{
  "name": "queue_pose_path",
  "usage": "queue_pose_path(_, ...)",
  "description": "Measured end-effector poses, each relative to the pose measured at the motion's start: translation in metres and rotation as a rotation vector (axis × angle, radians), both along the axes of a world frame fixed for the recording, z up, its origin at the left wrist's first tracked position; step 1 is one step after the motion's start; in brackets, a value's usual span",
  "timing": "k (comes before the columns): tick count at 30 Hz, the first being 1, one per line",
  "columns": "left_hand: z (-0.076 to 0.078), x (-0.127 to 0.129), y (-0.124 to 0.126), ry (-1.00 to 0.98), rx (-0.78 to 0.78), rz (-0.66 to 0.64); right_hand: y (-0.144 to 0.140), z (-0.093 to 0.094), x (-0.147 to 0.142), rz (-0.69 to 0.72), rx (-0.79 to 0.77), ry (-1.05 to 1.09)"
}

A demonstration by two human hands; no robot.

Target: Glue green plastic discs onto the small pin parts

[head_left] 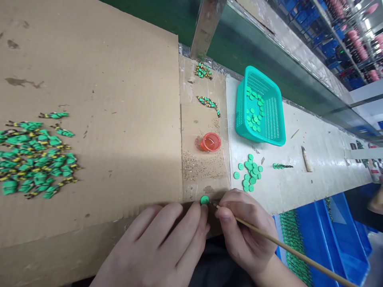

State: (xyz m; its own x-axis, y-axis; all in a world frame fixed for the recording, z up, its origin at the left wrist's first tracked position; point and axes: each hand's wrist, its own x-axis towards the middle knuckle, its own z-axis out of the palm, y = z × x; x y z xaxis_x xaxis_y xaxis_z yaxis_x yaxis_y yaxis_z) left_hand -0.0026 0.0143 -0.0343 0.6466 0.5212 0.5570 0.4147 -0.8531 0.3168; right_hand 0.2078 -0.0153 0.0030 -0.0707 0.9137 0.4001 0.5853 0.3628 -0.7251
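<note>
Between the fingertips of my left hand (167, 243) sits a small green disc (204, 199), held at the near edge of the cardboard. My right hand (249, 231) is closed around a thin wooden-handled brush (287, 252), its dark tip touching or very near the disc's right side. Just beyond both hands lies a patch of tiny metallic-looking bits (203, 165). Farther back stands a red cup (211, 142) of amber liquid. To the right of the cup, a loose pile of green discs (253, 171) rests on the pale table.
A teal basket (277, 119) holds more green discs. Many green, black and yellow pieces (36, 159) are heaped at the left, smaller groups (203, 71) at the back. Blue bins (317, 239) stand at the lower right. Part of another person (375, 203) shows at the right edge.
</note>
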Motion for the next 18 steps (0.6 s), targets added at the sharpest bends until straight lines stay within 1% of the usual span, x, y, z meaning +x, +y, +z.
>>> queue_pose_path(3, 0.0016, -0.0004, 0.0012, 0.004, -0.003, -0.014, 0.0006, -0.0002, 0.0007, 0.001, 0.000, -0.019)
queue_pose_path(7, 0.0027, 0.0001, 0.0020, 0.007, -0.007, -0.001, 0.0003, -0.0011, 0.0010, -0.002, -0.008, -0.034)
queue_pose_path(14, 0.0007, -0.0015, -0.0003, 0.002, -0.008, -0.006, 0.0006, 0.0028, 0.0013, 0.005, -0.027, -0.078)
queue_pose_path(18, -0.0003, -0.0002, -0.0007, -0.006, -0.018, 0.010, -0.0016, 0.0019, 0.0014, 0.018, 0.010, -0.111)
